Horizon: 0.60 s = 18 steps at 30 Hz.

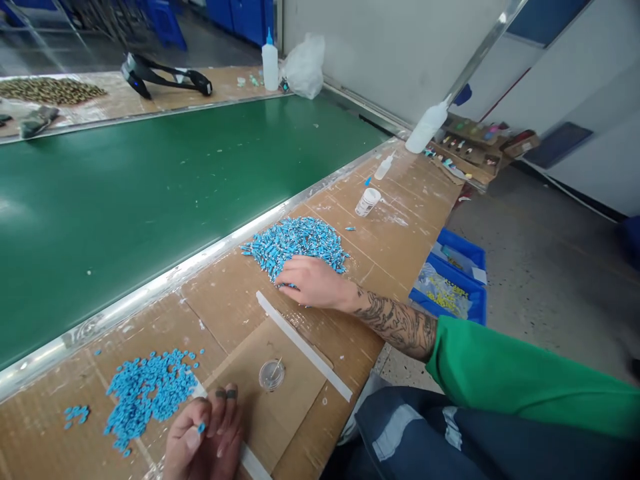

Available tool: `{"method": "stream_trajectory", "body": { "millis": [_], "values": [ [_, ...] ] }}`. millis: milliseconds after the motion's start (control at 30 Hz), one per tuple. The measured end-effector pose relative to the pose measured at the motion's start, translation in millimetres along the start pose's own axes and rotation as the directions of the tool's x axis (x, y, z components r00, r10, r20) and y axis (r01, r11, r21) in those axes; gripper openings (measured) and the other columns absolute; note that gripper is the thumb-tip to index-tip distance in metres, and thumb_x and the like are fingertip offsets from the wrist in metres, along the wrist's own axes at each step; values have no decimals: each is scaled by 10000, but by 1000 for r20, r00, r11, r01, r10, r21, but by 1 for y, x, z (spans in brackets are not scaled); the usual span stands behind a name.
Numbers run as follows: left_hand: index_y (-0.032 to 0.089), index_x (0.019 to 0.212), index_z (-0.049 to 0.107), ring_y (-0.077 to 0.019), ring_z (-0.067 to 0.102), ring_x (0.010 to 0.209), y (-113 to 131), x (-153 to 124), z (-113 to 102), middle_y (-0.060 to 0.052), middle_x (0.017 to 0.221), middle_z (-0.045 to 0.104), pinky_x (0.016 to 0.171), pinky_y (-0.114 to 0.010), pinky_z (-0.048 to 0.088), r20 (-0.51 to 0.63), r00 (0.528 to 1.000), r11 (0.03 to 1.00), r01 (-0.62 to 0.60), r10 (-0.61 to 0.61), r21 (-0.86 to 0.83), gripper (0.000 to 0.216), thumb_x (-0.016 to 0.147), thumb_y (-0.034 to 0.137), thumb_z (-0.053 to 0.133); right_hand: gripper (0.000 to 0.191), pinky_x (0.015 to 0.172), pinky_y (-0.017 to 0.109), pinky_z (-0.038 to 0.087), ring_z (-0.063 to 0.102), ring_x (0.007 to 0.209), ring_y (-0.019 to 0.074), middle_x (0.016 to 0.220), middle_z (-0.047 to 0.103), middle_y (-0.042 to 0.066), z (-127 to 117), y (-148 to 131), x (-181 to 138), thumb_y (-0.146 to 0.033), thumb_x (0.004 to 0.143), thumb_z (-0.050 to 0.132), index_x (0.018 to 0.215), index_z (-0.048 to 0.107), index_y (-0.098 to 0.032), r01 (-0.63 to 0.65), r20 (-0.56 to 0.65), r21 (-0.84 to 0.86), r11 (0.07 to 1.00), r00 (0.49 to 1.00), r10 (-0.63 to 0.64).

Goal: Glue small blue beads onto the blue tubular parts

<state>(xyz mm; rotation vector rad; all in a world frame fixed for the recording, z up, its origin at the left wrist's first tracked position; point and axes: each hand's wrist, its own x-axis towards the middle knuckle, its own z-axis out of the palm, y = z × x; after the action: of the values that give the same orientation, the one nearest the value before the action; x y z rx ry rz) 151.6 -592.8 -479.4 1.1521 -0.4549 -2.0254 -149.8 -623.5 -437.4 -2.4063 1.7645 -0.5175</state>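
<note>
My right hand (311, 283) lay palm down at the near edge of the pile of blue cylindrical parts (296, 244), out to the right on the cardboard-covered bench (390, 247). Its fingers were loosely curled and spread only a little, the tips resting among the nearest parts; whether any part was actually caught under them I could not tell. My left hand (204, 443) sat close in at the bottom edge of the view, fingers bunched nearly closed, with 1 small blue ring (201, 427) pinched at the fingertips. Just to its left lay the heap of blue rings (150, 390), with a smaller scatter farther left. A small clear dish (271, 375) stood just right of that hand, and a long white strip (303, 345) ran diagonally between my 2 hands. The green conveyor belt (150, 193) stretched along the far side of the bench
</note>
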Motion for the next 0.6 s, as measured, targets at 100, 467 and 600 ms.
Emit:
{"method": "stream_trajectory", "body": {
  "millis": [100,467,600],
  "values": [
    [183,587,462,-98,288,519,-2,1,-1,24,551,367,410,-190,372,34,999,1000,-6,6,-14,524,448,368,933,193,854,353,421,551,970,231,994,659,90,2,9,15,-278,930,652,1056,686,-136,113,165,-206,972,983,-79],
    [182,625,516,-104,329,535,-6,6,-8,20,584,376,420,-195,388,175,980,995,-86,94,-55,408,606,361,882,135,881,324,446,602,923,190,932,701,83,12,9,22,-142,917,589,957,713,-108,4,138,34,999,990,-9],
    [181,619,556,-106,356,522,-8,7,-4,17,578,387,386,-187,375,220,966,990,-128,139,-60,367,629,368,871,173,733,237,467,611,765,110,883,725,32,-2,-7,11,-124,858,680,1019,745,-127,-79,44,450,889,997,66]
  ]
}}
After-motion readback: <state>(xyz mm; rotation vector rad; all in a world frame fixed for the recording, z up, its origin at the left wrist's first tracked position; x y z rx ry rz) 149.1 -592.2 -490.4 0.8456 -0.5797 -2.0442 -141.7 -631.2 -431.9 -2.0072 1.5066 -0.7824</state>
